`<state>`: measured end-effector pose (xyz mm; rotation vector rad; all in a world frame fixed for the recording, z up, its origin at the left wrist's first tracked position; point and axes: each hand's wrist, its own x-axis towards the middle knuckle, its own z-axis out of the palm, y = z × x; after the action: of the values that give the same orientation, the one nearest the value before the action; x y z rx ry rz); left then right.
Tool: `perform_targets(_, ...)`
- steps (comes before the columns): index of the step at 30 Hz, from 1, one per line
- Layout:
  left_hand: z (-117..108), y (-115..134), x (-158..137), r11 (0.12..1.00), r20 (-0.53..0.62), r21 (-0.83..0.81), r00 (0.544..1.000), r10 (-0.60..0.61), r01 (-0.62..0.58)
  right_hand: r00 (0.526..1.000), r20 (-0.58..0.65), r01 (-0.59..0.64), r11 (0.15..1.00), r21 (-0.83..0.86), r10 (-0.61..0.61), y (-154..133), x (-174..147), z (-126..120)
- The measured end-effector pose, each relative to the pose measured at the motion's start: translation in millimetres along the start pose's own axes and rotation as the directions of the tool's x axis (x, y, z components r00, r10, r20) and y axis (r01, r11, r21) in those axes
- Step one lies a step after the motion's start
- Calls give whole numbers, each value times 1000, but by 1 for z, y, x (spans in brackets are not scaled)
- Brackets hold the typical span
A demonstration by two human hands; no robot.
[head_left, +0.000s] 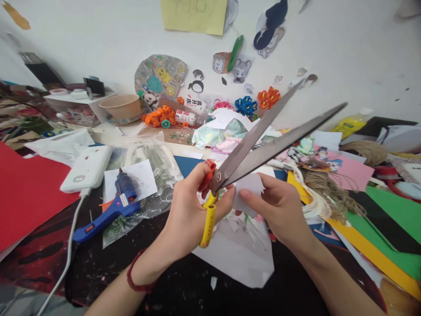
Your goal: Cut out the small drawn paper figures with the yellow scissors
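Observation:
My left hand (187, 210) is closed on a pair of scissors (250, 145) with red and yellow handles. The long blades stand apart and point up to the right, away from me. Between its thumb and fingers my right hand (283, 206) pinches a small piece of white paper (248, 193). My left fingertips reach the paper's left edge; whether they grip it I cannot tell. Under both hands a larger white sheet (240, 259) lies on the dark table, with small paper scraps on it.
A blue glue gun (121, 202) lies at the left beside a white power bank (87, 169) with a cable. Red card (29, 188) covers the far left. Green sheets (391, 219) and twine (335, 188) lie at the right. Orange craft flowers (161, 116) and a bottle (187, 117) sit near the wall.

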<state>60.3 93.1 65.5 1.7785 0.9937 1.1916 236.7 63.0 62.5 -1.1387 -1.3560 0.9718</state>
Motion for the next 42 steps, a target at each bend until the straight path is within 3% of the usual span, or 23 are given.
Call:
perform_targets(6, -1, 2, -2, 1000, -18, -3, 999, 26, -26, 998, 63, -26, 986, 164, 16, 3, 1, -2)
perform_targets(25, -1, 1, -2, 989, -11, -146, 1000, -6, 5, 997, 70, 16, 996, 88, -23, -3, 2, -2)
perform_targets(37, -1, 1, -1, 964, 7, -265, 1000, -21, 23, 991, 134, -22, 984, 174, -1, -2, 2, -3)
perform_targets(42, -2, 3, -1, 974, 1, -228, 1000, -9, 9, 990, 144, -42, 981, 190, 15, 0, 2, -4)
